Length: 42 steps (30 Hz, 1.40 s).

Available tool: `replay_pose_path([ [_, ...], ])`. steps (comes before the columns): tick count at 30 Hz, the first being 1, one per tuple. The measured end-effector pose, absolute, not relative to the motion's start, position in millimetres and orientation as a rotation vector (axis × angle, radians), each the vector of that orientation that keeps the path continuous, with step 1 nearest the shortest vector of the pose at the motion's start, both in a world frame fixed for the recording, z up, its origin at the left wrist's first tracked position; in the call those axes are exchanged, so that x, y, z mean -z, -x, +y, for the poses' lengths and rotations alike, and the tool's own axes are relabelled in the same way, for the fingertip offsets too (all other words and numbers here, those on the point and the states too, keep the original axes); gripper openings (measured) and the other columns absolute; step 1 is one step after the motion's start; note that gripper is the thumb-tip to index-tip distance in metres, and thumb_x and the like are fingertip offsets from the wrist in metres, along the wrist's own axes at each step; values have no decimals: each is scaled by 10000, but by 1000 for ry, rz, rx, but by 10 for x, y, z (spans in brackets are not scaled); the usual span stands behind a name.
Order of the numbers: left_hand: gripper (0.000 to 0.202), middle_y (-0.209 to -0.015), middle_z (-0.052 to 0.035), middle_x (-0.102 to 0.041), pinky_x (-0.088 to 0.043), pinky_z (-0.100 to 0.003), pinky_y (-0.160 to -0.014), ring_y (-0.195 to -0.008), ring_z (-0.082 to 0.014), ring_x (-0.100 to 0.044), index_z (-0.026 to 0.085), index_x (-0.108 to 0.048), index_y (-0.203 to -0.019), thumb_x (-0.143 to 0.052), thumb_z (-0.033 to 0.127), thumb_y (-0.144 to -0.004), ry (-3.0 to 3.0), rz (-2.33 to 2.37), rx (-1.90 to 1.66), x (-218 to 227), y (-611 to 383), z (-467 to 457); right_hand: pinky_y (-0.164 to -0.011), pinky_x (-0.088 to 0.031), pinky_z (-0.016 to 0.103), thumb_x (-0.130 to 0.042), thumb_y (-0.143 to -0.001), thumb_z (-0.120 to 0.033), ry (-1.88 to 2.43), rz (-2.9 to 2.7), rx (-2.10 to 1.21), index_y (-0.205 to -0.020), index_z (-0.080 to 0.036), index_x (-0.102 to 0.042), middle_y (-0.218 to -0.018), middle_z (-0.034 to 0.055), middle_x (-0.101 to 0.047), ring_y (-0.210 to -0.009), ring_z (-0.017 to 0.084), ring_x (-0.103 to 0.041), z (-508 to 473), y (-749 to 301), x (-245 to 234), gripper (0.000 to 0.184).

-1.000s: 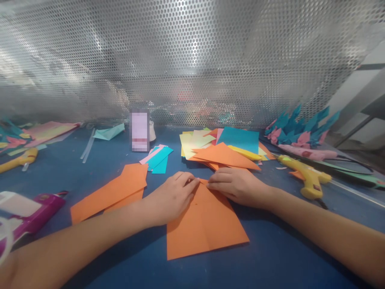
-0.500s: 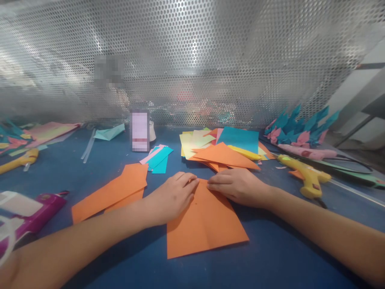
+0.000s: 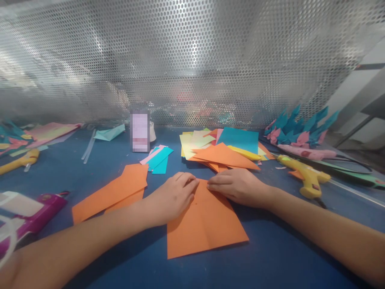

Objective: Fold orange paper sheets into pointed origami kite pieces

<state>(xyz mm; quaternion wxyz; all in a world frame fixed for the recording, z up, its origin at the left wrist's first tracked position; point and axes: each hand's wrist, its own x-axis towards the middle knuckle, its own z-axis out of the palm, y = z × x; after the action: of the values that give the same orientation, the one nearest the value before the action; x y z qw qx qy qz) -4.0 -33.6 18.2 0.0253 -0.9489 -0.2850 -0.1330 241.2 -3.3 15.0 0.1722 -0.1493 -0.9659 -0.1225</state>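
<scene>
An orange paper sheet [image 3: 204, 224] lies on the blue table in front of me, its far corners folded in to a point. My left hand [image 3: 173, 196] rests on its upper left, fingers pressed together flat on the fold. My right hand [image 3: 236, 185] presses the upper right the same way, fingertips meeting the left hand's at the tip. Both hands hold the paper down against the table.
More orange sheets [image 3: 112, 192] lie to the left, a stack of coloured papers [image 3: 222, 150] behind. A yellow glue gun [image 3: 306, 176] sits right, a magenta one [image 3: 36, 212] left. Turquoise strips [image 3: 159, 158], paper flowers [image 3: 300, 130] and a perforated metal screen [image 3: 192, 60] stand beyond.
Almost nothing differs; my fingertips have shifted very slightly on the tip of the orange sheet.
</scene>
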Motion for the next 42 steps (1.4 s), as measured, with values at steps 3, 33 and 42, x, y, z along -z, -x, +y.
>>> replay_pose_path([
  [3, 261, -1124, -150, -531, -471, -420, -879, -1034, -267, -497, 80, -509, -1157, -398, 133, -927, 2948, -897, 396, -192, 33, -341, -684, -518, 303, -327, -966, -153, 422, -2742, 352, -1017, -155, -664, -992, 45, -714, -817, 169, -646, -35, -2420, -141, 341],
  [33, 259, -1117, -147, -534, -475, -428, -849, -1011, -265, -502, 98, -510, -1153, -389, 140, -928, 2947, -907, 379, -192, 30, -330, -676, -508, 290, -394, -925, -128, 420, -2717, 301, -999, -173, -667, -969, 38, -721, -791, 156, -651, -29, -2409, -161, 286],
  [42, 270, -1065, -131, -539, -471, -416, -838, -985, -252, -505, 116, -513, -1154, -352, 135, -938, 2954, -954, 366, -227, 14, -335, -679, -493, 297, -448, -889, -129, 430, -2702, 236, -950, -164, -674, -896, 62, -709, -792, 168, -627, -57, -2373, -200, 236],
])
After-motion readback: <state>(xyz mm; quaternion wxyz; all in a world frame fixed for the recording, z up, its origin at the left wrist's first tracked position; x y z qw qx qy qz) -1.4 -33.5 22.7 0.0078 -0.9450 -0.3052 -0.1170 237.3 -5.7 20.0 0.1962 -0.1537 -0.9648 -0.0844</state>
